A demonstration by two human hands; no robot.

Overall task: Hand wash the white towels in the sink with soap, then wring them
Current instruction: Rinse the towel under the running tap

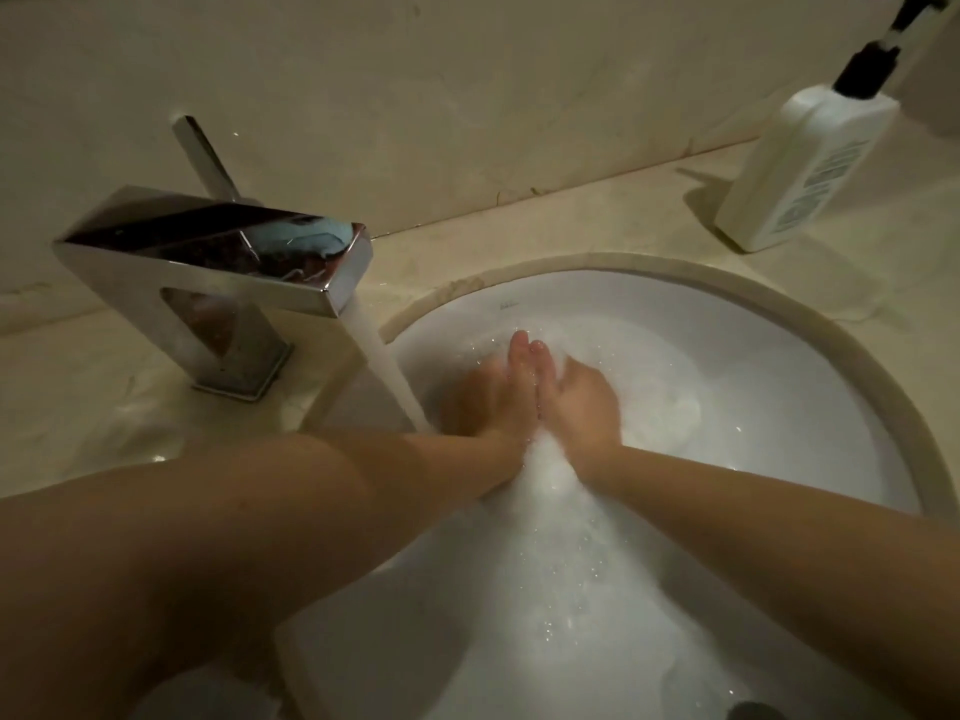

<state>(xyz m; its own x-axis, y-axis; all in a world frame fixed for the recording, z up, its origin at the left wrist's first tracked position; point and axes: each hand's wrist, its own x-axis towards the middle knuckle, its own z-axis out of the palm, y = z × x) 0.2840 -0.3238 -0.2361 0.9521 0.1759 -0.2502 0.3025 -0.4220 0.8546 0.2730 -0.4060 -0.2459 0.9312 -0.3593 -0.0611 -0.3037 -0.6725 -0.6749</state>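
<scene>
The sink [779,324] is plain white inside, ringed by a beige stone rim, and the towel [550,511] lying in it is white too, flecked with pale glinting suds. The bench [519,236] and the wall [467,70] behind it are cream beige with faint darker veins, and the faucet [208,267] is mirror chrome with a light blue patch showing on its top. The soap bottle [810,163] is white with a black pump and a block of grey print.

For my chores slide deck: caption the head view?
Both hands pressed together in the foamy sink under the running tap, soap bottle beside.
</scene>
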